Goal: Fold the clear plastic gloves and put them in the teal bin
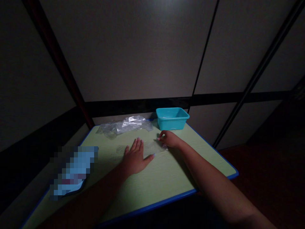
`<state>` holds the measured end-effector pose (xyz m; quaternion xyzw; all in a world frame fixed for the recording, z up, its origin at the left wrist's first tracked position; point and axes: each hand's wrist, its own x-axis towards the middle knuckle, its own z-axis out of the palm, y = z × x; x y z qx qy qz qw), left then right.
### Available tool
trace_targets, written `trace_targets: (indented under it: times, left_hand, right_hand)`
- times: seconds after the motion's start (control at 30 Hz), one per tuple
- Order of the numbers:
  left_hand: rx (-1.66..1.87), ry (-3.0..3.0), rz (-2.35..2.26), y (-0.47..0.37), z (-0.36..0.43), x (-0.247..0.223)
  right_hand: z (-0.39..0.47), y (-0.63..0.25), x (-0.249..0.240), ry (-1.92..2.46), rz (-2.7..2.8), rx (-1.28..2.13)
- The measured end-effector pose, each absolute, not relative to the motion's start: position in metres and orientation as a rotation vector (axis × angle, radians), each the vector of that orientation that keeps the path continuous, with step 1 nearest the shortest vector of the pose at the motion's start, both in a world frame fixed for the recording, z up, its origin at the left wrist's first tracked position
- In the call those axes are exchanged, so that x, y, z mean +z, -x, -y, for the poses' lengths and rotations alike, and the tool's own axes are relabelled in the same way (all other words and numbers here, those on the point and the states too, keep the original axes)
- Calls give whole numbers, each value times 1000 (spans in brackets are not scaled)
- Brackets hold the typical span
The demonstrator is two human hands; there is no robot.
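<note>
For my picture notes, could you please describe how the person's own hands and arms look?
The left hand and the right hand are bare, without visible gloves or rings. No watch or bracelet shows. The right forearm has no sleeve in view; the left forearm runs into shadow, so its near end is unclear.

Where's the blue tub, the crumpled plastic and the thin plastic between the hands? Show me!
Blue tub [172, 124], head view: its front wall.
Crumpled plastic [130, 126], head view: middle of the shiny heap.
Thin plastic [152, 147], head view: its uncovered part.

Blurred bluish object, perhaps a screen, and turquoise tub on pale-green table.
</note>
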<state>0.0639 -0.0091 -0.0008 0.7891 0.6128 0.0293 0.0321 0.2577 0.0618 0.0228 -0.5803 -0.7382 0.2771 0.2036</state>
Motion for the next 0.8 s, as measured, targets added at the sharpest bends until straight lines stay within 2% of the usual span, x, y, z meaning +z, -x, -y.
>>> trace_targets:
  times: [0.23,0.8]
  left_hand:
    - [84,-2446,-1888,-64,8,-3]
    - [167,-2415,-1903,-65,1,-5]
  right_hand:
    - [-61,-254,21,1359,1803,1078]
    - [-63,-251,28,1039,1349,1393]
